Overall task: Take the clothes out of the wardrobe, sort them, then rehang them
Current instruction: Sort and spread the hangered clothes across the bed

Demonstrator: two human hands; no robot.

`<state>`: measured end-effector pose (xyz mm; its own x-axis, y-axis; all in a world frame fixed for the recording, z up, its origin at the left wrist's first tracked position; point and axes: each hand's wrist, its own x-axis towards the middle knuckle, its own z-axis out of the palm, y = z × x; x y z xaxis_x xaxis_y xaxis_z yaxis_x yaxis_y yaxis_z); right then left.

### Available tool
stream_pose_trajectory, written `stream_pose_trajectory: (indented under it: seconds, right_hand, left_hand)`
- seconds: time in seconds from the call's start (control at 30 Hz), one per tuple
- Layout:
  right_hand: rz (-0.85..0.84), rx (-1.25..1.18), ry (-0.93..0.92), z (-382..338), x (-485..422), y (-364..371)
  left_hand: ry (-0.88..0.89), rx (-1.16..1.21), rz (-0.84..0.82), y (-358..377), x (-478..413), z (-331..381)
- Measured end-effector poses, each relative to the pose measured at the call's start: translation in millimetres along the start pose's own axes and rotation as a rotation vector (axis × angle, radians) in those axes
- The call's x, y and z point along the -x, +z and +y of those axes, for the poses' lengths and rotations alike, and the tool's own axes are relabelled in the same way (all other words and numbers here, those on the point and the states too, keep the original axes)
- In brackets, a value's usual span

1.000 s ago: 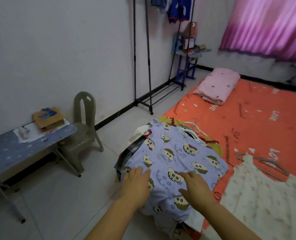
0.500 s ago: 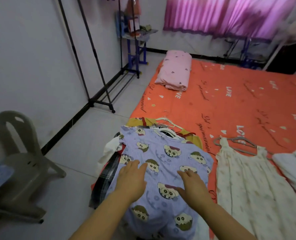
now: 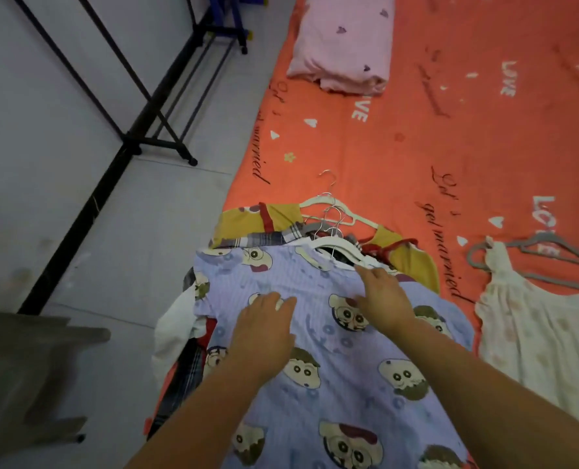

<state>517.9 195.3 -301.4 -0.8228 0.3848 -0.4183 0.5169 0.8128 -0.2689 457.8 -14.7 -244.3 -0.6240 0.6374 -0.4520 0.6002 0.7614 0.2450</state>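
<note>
Left hand: the left hand (image 3: 264, 328) is laid palm down on the lavender cartoon-print shirt (image 3: 335, 377), with the fingers straight and close together; nothing is gripped.
Right hand: the right hand (image 3: 384, 299) is stretched further forward on the same shirt, fingers extended, with the tips at the collar edge just beside a white hanger (image 3: 340, 247); no cloth is seen pinched.
Shirt: it is spread as the top layer of a pile of clothes (image 3: 247, 221) at the left edge of the bed (image 3: 399, 147), and its near hem runs out of view at the bottom.
Pile edges: a yellow garment, a plaid one and a white one (image 3: 171, 336) are seen poking out round the shirt – the white and plaid ones hang past the bed edge toward the floor (image 3: 139, 252).
Hangers: several wire hooks (image 3: 330, 198) are bunched at the far end of the pile, pointing up the bed.
Right neighbour: a cream dress (image 3: 538, 336) on a grey hanger (image 3: 534, 255) is laid just beside the shirt, with a narrow strip of orange sheet between them.
Far bed: bare orange sheet is seen between the pile and a folded pink blanket (image 3: 345, 45), which lies well apart.
Floor strip: pale tile runs between the bed edge and the wall; the foot of a black clothes rack (image 3: 159, 143) stands on it by the wall – a grey chair (image 3: 27, 367) is blurred at the lower left.
</note>
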Motion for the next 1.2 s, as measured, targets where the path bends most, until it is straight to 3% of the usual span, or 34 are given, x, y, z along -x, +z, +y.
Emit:
stream_pose_trajectory:
  seconds: [0.23,0.4,0.5,0.67,0.93,1.2]
  right_hand:
    - [0.063,-0.035,0.032,17.7,-105.6,27.1]
    - [0.052,0.131,0.057,29.8,-132.6,47.2]
    - [0.133,0.076,0.056,32.5,-135.2,46.7]
    - [0.268,-0.097,0.004,24.4,-102.2,28.6]
    - [0.074,-0.044,-0.069,18.1,-49.1,-0.9]
    - [0.213,-0.067,-0.022,-9.4,34.2,-10.9]
  left_hand:
    - [-0.013,0.076,-0.054,25.0,-70.8,-14.7]
    - [-0.009,0.07,-0.08,39.8,-85.2,-25.8]
    - [-0.041,0.079,-0.065,39.1,-89.2,-30.4]
    - [-0.038,0.105,-0.001,24.3,-90.4,-21.0]
    - [0.048,0.065,0.121,-17.1,-56.6,7.0]
    - [0.057,0.015,0.183,-31.4,8.7,2.1]
